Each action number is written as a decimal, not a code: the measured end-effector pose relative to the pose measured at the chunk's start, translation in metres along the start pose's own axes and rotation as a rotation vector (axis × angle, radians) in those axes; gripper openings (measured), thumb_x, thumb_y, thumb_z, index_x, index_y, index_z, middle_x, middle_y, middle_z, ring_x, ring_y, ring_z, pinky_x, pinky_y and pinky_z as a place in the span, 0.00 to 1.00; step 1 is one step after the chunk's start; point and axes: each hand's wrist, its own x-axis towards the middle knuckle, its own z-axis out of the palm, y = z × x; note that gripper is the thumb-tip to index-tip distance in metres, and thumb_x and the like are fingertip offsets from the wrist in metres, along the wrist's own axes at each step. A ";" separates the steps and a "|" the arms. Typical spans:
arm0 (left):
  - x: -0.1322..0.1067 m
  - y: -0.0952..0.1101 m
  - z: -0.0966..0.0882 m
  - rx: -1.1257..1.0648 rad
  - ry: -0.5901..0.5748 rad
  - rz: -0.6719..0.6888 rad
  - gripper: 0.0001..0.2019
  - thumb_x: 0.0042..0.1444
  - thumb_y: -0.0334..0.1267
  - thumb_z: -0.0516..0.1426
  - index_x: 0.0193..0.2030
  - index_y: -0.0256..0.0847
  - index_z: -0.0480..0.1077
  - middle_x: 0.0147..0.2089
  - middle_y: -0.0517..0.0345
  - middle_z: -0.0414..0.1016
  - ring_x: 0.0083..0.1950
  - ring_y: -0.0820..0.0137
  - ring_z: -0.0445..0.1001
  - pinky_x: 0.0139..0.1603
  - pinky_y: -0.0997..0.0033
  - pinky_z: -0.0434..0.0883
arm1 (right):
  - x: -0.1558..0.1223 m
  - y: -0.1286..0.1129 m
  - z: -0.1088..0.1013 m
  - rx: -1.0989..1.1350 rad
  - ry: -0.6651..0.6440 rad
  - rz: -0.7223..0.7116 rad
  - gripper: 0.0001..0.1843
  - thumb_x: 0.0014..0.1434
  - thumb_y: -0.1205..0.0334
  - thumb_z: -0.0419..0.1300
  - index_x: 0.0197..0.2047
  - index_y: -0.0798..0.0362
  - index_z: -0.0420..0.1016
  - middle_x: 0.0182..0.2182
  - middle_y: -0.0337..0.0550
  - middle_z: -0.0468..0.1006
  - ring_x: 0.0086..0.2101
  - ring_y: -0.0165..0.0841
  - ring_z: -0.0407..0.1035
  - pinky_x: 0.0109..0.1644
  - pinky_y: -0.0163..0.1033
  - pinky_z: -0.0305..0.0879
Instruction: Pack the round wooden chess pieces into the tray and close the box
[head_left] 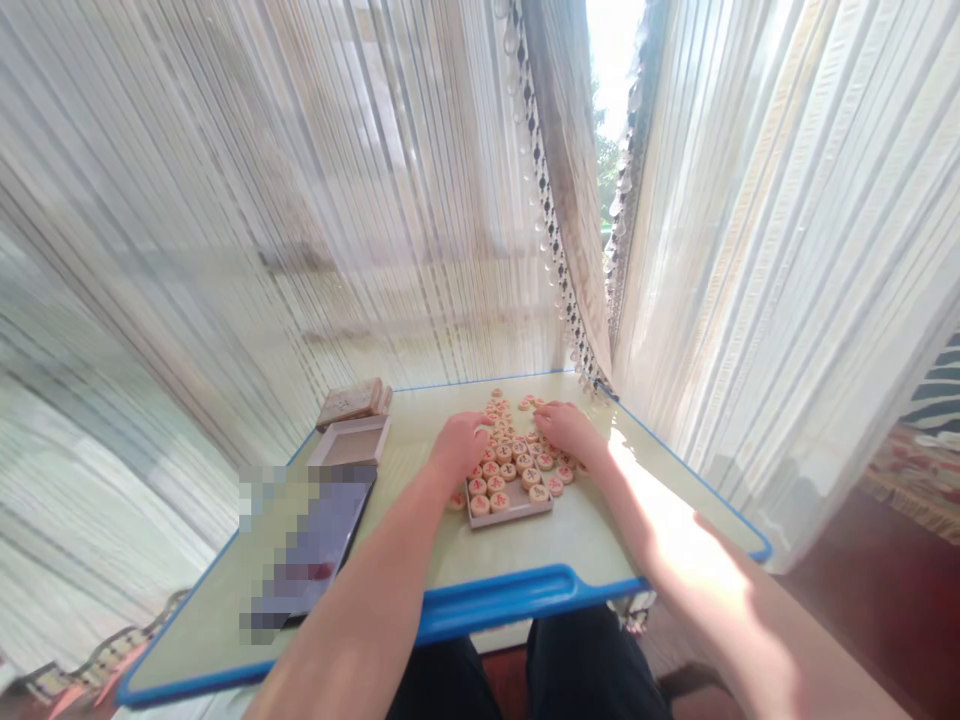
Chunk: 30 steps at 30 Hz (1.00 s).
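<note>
Round wooden Chinese chess pieces [508,471] with red and dark characters fill much of a shallow box [512,515] in front of me. More loose pieces [498,408] are heaped beyond it and spread along its right side. My left hand [459,443] rests at the left of the heap, its fingers apart and touching pieces near the box's far left corner. On the right, my right hand [566,428] lies over the loose pieces with its fingers stretched out towards the heap. Neither hand visibly grips a piece; what lies beneath the palms is hidden.
The pale table [585,560] has a blue rim with a groove at the front. Left of my arm lies a dark tablet [330,545], partly pixelated. Behind it are a shallow box lid [352,445] and a stacked box [351,400]. String curtains [420,200] hang close behind the table.
</note>
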 end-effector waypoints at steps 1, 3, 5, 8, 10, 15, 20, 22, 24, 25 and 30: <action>-0.001 0.002 0.000 0.004 0.001 0.010 0.18 0.52 0.29 0.48 0.44 0.39 0.75 0.51 0.54 0.75 0.54 0.66 0.69 0.60 0.68 0.63 | 0.000 0.001 0.000 0.011 0.009 0.014 0.21 0.63 0.64 0.42 0.49 0.56 0.73 0.50 0.53 0.72 0.52 0.35 0.62 0.57 0.40 0.52; -0.002 0.005 -0.001 0.013 0.000 0.029 0.18 0.51 0.29 0.48 0.45 0.39 0.75 0.51 0.54 0.75 0.54 0.65 0.69 0.60 0.68 0.63 | 0.001 0.002 0.000 0.050 0.048 0.058 0.19 0.61 0.64 0.45 0.49 0.55 0.73 0.50 0.51 0.73 0.51 0.36 0.63 0.56 0.39 0.53; -0.002 0.006 -0.001 0.024 -0.002 0.041 0.18 0.51 0.29 0.48 0.45 0.38 0.75 0.51 0.54 0.75 0.54 0.65 0.70 0.60 0.67 0.63 | 0.002 0.003 0.001 0.098 0.060 0.101 0.19 0.60 0.65 0.46 0.48 0.54 0.74 0.49 0.48 0.74 0.50 0.37 0.65 0.54 0.38 0.55; -0.003 0.006 0.000 0.042 0.007 0.047 0.18 0.51 0.28 0.48 0.43 0.38 0.75 0.49 0.54 0.76 0.53 0.66 0.70 0.58 0.68 0.65 | 0.004 0.005 0.003 0.141 0.064 0.151 0.20 0.60 0.66 0.44 0.47 0.53 0.75 0.47 0.46 0.76 0.47 0.35 0.67 0.52 0.36 0.58; -0.003 0.005 0.002 0.057 0.007 0.061 0.17 0.51 0.28 0.48 0.41 0.38 0.75 0.47 0.55 0.77 0.51 0.67 0.71 0.57 0.69 0.66 | 0.006 0.007 0.005 0.159 0.060 0.175 0.21 0.60 0.67 0.44 0.47 0.53 0.75 0.46 0.45 0.76 0.46 0.34 0.68 0.50 0.35 0.59; -0.001 0.004 0.005 0.092 -0.003 0.095 0.17 0.50 0.27 0.48 0.39 0.38 0.76 0.44 0.54 0.77 0.49 0.67 0.72 0.56 0.68 0.66 | 0.009 0.011 0.009 0.171 0.061 0.187 0.21 0.57 0.69 0.47 0.50 0.55 0.74 0.50 0.49 0.73 0.50 0.37 0.66 0.53 0.36 0.59; -0.001 0.005 0.003 0.108 -0.010 0.110 0.16 0.50 0.28 0.48 0.39 0.38 0.76 0.44 0.54 0.78 0.49 0.67 0.71 0.57 0.68 0.65 | 0.008 0.010 0.007 0.163 0.062 0.160 0.22 0.58 0.65 0.47 0.53 0.52 0.72 0.51 0.48 0.72 0.50 0.36 0.65 0.55 0.37 0.56; -0.002 0.006 0.003 0.117 -0.012 0.110 0.16 0.51 0.28 0.48 0.39 0.38 0.76 0.44 0.54 0.78 0.49 0.67 0.71 0.56 0.68 0.65 | 0.008 0.010 0.007 0.161 0.043 0.157 0.20 0.58 0.63 0.49 0.49 0.51 0.75 0.48 0.48 0.74 0.48 0.37 0.66 0.53 0.37 0.57; -0.003 0.006 0.003 0.118 -0.012 0.105 0.17 0.51 0.28 0.48 0.39 0.38 0.76 0.44 0.54 0.78 0.49 0.66 0.71 0.56 0.68 0.65 | 0.008 0.011 0.007 0.163 0.048 0.161 0.18 0.57 0.63 0.50 0.47 0.52 0.76 0.46 0.48 0.74 0.47 0.36 0.67 0.52 0.37 0.58; -0.003 0.006 0.003 0.118 -0.015 0.099 0.17 0.51 0.29 0.48 0.39 0.39 0.76 0.44 0.55 0.78 0.50 0.66 0.71 0.57 0.69 0.65 | 0.008 0.011 0.008 0.165 0.060 0.163 0.18 0.57 0.63 0.50 0.47 0.52 0.75 0.46 0.49 0.74 0.46 0.36 0.67 0.52 0.37 0.58; -0.002 0.006 0.001 0.118 -0.039 0.018 0.16 0.52 0.32 0.49 0.43 0.39 0.75 0.48 0.53 0.76 0.52 0.65 0.70 0.57 0.68 0.64 | 0.004 0.008 0.003 0.175 0.093 0.169 0.20 0.57 0.65 0.49 0.49 0.54 0.74 0.46 0.50 0.74 0.44 0.35 0.68 0.49 0.36 0.59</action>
